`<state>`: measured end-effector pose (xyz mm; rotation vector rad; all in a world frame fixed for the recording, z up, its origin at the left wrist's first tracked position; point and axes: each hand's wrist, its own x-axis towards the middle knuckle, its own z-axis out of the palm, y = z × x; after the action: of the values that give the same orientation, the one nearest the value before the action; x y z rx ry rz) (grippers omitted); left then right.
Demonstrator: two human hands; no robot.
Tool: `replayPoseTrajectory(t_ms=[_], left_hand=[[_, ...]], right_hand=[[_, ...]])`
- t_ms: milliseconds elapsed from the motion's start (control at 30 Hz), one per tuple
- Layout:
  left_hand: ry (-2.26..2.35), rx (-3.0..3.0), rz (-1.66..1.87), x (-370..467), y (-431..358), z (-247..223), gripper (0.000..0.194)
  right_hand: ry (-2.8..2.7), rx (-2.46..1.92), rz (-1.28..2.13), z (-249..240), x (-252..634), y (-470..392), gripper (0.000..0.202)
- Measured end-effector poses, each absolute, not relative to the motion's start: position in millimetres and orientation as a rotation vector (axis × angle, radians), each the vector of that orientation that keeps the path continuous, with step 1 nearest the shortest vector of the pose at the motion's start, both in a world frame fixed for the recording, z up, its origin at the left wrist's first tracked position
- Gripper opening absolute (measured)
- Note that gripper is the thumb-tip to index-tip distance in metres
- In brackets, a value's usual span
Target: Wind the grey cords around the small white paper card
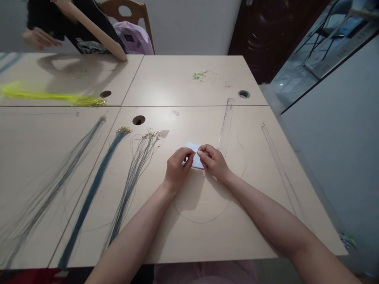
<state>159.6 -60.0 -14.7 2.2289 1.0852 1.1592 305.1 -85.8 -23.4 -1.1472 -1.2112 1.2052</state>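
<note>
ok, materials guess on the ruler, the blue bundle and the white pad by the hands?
Ruler: likely clear, smooth plastic; the tabletop shows through.
Blue bundle: thin cord, fibre unclear; gold-coloured ends look like shiny metal.
White pad: maybe paper or card, given its flat, matte face; coated foam not ruled out.

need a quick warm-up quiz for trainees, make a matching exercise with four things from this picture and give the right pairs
1. ruler
2. white square
3. bag
4. yellow strands

A. light purple
B. reaching the picture's left edge
C. see-through
D. beneath the left hand and right hand

Pairs: 1-C, 2-D, 3-A, 4-B
</note>
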Motion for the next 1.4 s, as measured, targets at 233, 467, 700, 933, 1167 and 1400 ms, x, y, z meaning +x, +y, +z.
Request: replayPoseTrajectory(t_ms=[233, 467, 700, 933, 1167, 1400], left_hand=[[1.043, 2.214, 1.214, 160.0, -59.0, -17.3, 0.005], [1.032, 2.227, 1.224, 160.5, -58.1, -17.4, 0.006], [1.036, 2.196, 1.258, 161.8, -58.9, -18.5, 0.007], [1.069, 2.176, 1.333, 161.9, -58.9, -17.9, 0.008], [1.021, 2.200, 1.331, 161.5, -58.3, -17.7, 0.008], [1.016, 2.211, 1.332, 161.6, -58.2, -17.3, 0.008]], right_hand=[[-1.200, -1.159, 1.210, -23.6, 305.1, -85.7, 0.020], [-1.208, -1.161, 1.214, -23.4, 305.8, -86.0, 0.019], [-1.205, -1.149, 1.213, -22.0, 305.7, -86.4, 0.018], [-1.190, -1.151, 1.206, -20.6, 305.5, -87.0, 0.018], [-1.202, -1.166, 1.200, -20.7, 305.7, -86.5, 0.019], [-1.198, -1.136, 1.211, -21.7, 306.0, -86.1, 0.018]])
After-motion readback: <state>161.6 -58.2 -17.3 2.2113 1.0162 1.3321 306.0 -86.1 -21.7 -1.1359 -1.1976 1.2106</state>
